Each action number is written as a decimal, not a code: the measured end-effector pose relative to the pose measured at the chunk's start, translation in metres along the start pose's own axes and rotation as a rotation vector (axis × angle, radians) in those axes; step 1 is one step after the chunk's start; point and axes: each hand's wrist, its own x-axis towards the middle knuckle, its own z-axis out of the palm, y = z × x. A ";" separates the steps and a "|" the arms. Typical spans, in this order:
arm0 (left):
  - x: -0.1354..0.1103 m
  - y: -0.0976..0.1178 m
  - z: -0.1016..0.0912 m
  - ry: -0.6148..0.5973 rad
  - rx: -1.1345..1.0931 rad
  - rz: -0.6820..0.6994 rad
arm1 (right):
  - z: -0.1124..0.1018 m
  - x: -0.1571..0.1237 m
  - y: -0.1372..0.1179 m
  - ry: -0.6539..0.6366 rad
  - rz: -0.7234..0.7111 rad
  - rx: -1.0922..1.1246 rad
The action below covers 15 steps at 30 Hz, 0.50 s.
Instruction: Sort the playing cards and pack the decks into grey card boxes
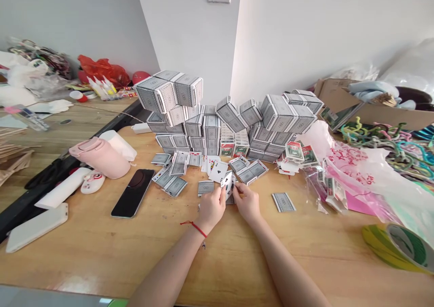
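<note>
Playing cards point(228, 184) stand tilted between my two hands, black-suited faces toward me. My left hand point(212, 206) pinches their left edge, a red string bracelet on its wrist. The fingers of my right hand point(247, 201) are closed at the cards' right edge. Just beyond lie loose face-up cards point(217, 169). Face-down cards point(205, 188) rest beside my left hand, and a face-down pile point(283, 202) lies to the right. Loose cards point(171, 182) spread at the left, with more packs point(251, 170) behind my right hand. Blocks folded from cards point(203, 128) are stacked at the back.
A black phone point(133, 193), pink bottle point(100, 158) and white power bank point(37, 228) lie left. Red-green card boxes point(294, 152), a printed plastic bag point(352, 162) and a yellow tape roll point(396, 248) are right. A cardboard box point(379, 112) stands behind them.
</note>
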 end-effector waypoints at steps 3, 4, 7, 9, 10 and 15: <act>-0.002 0.002 0.000 0.016 0.056 0.053 | 0.001 -0.001 0.001 0.053 -0.017 -0.112; -0.002 0.003 0.001 0.009 0.058 0.073 | 0.001 -0.001 0.002 0.071 -0.021 -0.146; -0.004 0.005 0.001 -0.049 0.020 0.124 | 0.000 0.000 0.002 0.106 -0.034 -0.212; -0.004 0.006 0.002 -0.087 -0.015 0.126 | -0.001 0.001 0.002 0.122 -0.031 -0.235; -0.004 0.006 0.002 -0.099 -0.029 0.115 | -0.001 0.001 0.002 0.128 -0.026 -0.243; -0.001 0.004 0.001 -0.107 -0.044 0.020 | 0.001 -0.001 -0.001 0.149 -0.008 -0.239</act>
